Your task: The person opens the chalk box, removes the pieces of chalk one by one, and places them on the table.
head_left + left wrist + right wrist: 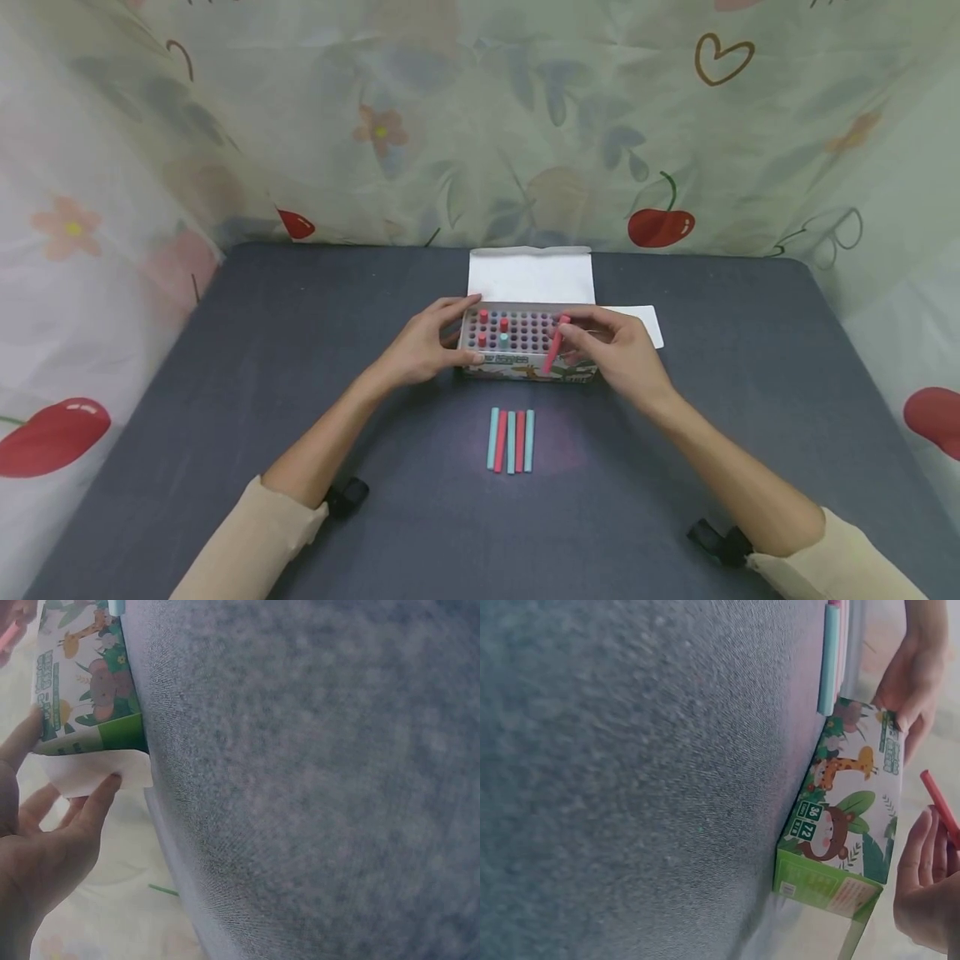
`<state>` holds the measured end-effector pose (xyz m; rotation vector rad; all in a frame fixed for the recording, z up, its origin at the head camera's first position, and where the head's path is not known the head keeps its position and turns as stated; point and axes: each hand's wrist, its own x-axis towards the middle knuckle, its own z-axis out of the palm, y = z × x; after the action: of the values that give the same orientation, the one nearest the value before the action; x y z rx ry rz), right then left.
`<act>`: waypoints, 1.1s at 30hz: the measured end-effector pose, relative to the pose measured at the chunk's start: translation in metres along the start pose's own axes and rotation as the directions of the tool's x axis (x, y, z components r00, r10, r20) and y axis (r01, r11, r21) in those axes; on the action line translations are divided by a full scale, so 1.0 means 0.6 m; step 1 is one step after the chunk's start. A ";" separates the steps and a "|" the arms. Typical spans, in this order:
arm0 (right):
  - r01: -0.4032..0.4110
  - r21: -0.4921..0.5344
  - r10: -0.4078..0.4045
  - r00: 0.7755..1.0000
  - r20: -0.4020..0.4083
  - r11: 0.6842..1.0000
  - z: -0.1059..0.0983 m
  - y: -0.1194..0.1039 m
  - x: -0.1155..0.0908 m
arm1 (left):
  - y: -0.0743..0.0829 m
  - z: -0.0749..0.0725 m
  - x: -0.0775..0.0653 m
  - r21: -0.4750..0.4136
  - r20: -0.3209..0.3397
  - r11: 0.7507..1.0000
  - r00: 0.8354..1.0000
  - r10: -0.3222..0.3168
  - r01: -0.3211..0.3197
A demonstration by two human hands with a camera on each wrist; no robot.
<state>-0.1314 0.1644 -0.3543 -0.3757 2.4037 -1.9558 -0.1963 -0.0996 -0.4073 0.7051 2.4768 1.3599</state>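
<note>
The thumb and fingers of the right hand [628, 357] pinch a red stick [556, 346] near its upper end, right of centre in the head frame. The stick slants, its top leaning right, and its lower end passes in front of the box [517, 371] in that view; at the right edge of the right wrist frame it shows apart from the box. The left hand [420, 343] grasps the box's left end—thumb at the front corner, fingers reaching round to the back—and in the left of the left wrist frame a fingertip touches a white end flap [94, 771].

The box sits at the centre of the head frame, its top opened to a grid of round holes. Three red pieces [504, 325] and one turquoise piece [504, 339] stand up from holes on the left side of the grid. A white lid [531, 277] extends behind the box, and another white flap [643, 322] juts out at the right. Animals and leaves decorate the front wall.

Below the box, at lower centre, five sticks [512, 442] lie side by side, turquoise and red alternating, on the dark grey table [360, 292]. A curtain [465, 125] printed with flowers and cherries fills the upper frame.
</note>
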 end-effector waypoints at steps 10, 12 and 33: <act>-0.093 -0.008 0.093 0.996 0.015 0.996 0.001 0.010 -0.021 | -0.012 0.004 0.002 0.022 -0.003 1.000 1.000 0.010 -0.010; -0.098 0.011 0.097 0.995 0.022 0.995 0.001 0.012 -0.024 | -0.011 0.004 0.002 0.019 -0.002 1.000 1.000 0.014 -0.014; -0.216 0.057 0.210 0.972 0.107 0.975 0.014 0.063 -0.046 | -0.008 0.000 0.002 0.012 0.000 1.000 1.000 0.028 -0.028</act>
<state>-0.1100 0.1690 -0.3962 -0.1984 2.2062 -1.8733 -0.1988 -0.1010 -0.4113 0.7448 2.4857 1.3561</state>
